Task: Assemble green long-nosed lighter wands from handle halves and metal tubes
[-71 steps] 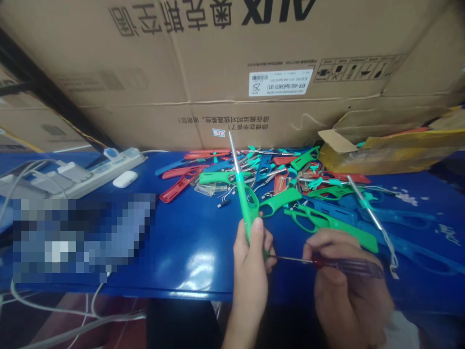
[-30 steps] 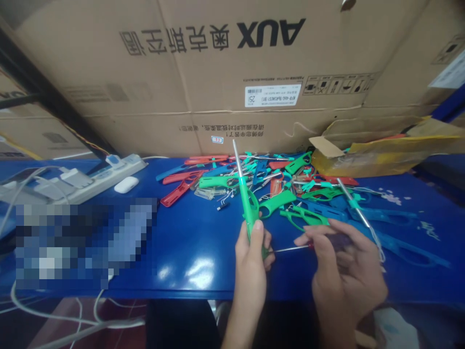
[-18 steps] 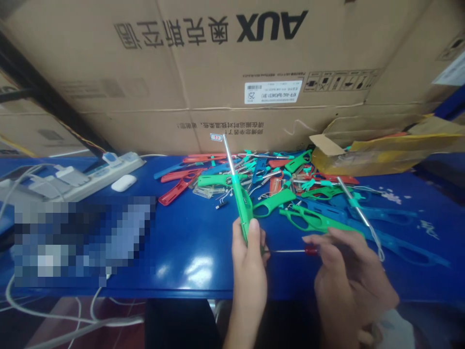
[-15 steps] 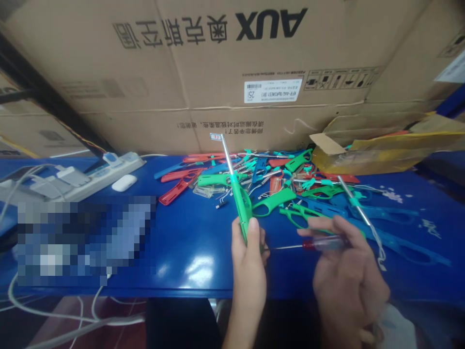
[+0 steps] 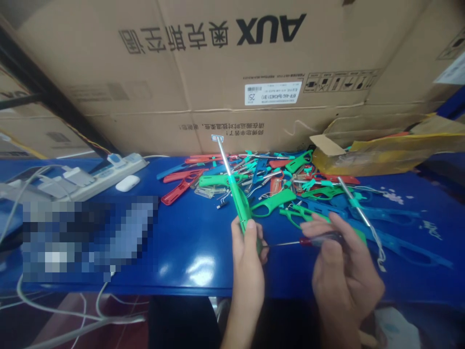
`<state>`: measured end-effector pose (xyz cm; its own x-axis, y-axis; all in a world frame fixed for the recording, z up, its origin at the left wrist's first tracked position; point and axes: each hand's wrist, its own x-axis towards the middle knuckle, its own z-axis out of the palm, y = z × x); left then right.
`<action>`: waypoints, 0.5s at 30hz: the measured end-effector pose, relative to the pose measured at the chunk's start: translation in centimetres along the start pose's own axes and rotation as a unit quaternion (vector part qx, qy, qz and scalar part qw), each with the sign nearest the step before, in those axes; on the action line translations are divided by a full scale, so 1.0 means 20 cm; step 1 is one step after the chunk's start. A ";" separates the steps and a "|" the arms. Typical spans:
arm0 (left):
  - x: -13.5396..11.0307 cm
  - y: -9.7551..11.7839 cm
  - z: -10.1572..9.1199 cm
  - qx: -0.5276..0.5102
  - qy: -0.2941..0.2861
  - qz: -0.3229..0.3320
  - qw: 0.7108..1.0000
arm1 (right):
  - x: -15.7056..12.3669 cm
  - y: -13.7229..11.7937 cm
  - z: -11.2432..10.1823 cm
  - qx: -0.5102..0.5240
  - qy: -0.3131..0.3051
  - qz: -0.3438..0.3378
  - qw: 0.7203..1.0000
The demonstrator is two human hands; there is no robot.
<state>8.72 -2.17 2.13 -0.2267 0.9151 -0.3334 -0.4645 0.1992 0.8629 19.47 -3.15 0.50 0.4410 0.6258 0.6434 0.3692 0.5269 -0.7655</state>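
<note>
My left hand is wrapped round the lower end of a green long-necked lighter. Its metal tube points up and away, with a small label at the tip. From the right, my right hand holds a screwdriver with a clear and dark red handle. The screwdriver's thin shaft reaches the lighter's lower end beside my left fingers, which hide its tip. Behind the hands lie green shell halves, red shell pieces and blue shells, mixed with metal tubes and wires.
A loose metal tube with wires lies past my right hand. An open, taped carton stands at the back right before a large cardboard box. On the left are a power strip, a white earphone case and cables.
My right fingers have shifted on the screwdriver handle, with the thumb and forefinger raised more. The lighter in my left hand leans slightly further left.
</note>
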 end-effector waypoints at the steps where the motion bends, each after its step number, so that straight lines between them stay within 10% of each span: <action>1: 0.00 0.00 0.00 0.001 -0.005 0.001 1.000 | 0.00 0.00 0.01 -0.004 0.024 -0.010 1.000; 8: 0.01 -0.01 -0.02 0.016 -0.025 -0.004 1.000 | -0.01 0.00 0.03 -0.038 0.039 0.082 0.995; 15: 0.02 -0.02 -0.02 0.004 -0.035 0.004 0.999 | 0.00 0.02 0.01 -0.026 0.043 0.033 0.998</action>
<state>8.39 -2.13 1.54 -0.1700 0.9387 -0.2998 -0.4567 0.1945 0.8681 19.42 -2.81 0.20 0.5336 0.6046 0.5913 0.3783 0.4548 -0.8063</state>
